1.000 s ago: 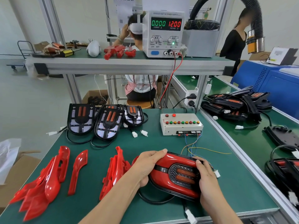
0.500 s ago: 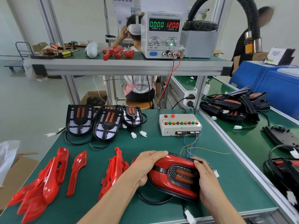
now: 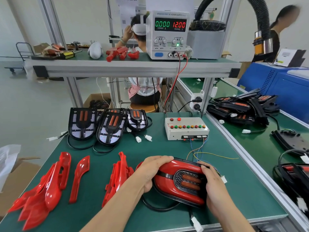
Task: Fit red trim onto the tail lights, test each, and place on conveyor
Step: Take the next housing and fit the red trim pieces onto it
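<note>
We've got the tail light [image 3: 180, 181] near the surface's front edge, left hand [image 3: 150, 171] and right hand [image 3: 212, 180] each closing their grip on its ends; rigid, glossy, probably slippery, so we'd hold the rim.

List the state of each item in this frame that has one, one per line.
Tail light: red trim on, lamps unlit, held on the table.
Left hand: gripping its left end.
Right hand: gripping its right end.
Power supply: on, reads 0.000 current, 12.00 voltage.
Test box: one top red lamp lit.
Untrimmed tail lights: bare, connectors loose.
Loose red trims: piled, unfitted.
</note>
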Available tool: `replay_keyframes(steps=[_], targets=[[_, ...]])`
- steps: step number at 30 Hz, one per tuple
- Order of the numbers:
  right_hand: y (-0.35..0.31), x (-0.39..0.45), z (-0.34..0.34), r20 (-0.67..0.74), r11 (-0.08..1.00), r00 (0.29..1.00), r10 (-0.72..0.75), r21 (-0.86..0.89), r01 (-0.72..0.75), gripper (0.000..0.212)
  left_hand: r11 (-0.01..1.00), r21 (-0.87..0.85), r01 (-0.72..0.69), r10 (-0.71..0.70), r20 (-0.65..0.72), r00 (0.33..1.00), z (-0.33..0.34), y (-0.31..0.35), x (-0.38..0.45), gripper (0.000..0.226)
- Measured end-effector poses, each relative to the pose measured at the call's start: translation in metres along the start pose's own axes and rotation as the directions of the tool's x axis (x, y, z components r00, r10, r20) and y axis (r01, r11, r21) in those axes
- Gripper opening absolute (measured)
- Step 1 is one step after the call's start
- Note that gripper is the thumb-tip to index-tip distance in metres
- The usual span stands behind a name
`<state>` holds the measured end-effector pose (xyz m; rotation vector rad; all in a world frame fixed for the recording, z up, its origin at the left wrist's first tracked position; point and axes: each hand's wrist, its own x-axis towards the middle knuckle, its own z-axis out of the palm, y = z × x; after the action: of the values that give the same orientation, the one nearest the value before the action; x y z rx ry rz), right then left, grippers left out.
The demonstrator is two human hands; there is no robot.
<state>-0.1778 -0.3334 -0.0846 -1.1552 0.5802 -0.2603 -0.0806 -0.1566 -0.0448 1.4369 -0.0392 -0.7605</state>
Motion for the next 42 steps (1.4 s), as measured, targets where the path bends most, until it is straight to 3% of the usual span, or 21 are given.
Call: replay_keyframes(steps=[8,14,26,30,31,33,36,39,42], targets=[[-0.001,-0.002,0.001,0.004,1.0,1.0,-0.002,-0.003,0.002,0.026,1.0,0.015,-0.006,0.006,-0.033,0.999,0.001,0.0,0.001,0.014],[-0.004,-0.006,0.001,-0.003,1.0,1.0,-0.028,-0.009,0.028,0.024,0.999,0.024,-0.024,0.026,-0.071,0.997,0.003,-0.004,0.003,0.03],[-0.01,-0.012,0.006,-0.021,1.0,1.0,-0.013,-0.026,0.012,0.022,0.999,0.032,-0.04,0.043,-0.07,0.997,0.002,-0.005,0.005,0.02],[-0.007,-0.013,0.005,-0.024,0.984,0.995,-0.099,-0.154,0.094,0.023,1.0,0.003,-0.027,0.027,-0.078,0.997,0.001,-0.006,0.008,0.025],[-0.005,-0.012,0.002,-0.026,0.943,0.982,-0.188,-0.284,0.173,0.022,1.0,-0.001,-0.015,0.015,-0.076,0.997,0.001,-0.005,0.008,0.024],[-0.003,-0.013,-0.004,0.016,0.726,0.895,-0.446,-0.578,0.372,0.02,1.0,0.004,0.012,-0.012,-0.081,0.997,0.0,-0.005,0.01,0.023],[-0.007,-0.014,-0.01,0.238,0.288,0.641,-0.729,-0.744,0.603,0.021,0.999,0.021,0.027,-0.025,-0.108,0.994,0.001,-0.005,0.014,0.028],[-0.011,-0.008,-0.009,0.448,-0.024,0.492,-0.747,-0.758,0.652,0.024,0.999,0.036,0.019,-0.015,-0.113,0.994,0.004,-0.004,0.015,0.032],[-0.018,0.001,-0.007,0.52,-0.107,0.446,-0.728,-0.73,0.675,0.016,0.999,0.043,0.002,0.003,-0.113,0.994,0.005,-0.003,0.015,0.031]])
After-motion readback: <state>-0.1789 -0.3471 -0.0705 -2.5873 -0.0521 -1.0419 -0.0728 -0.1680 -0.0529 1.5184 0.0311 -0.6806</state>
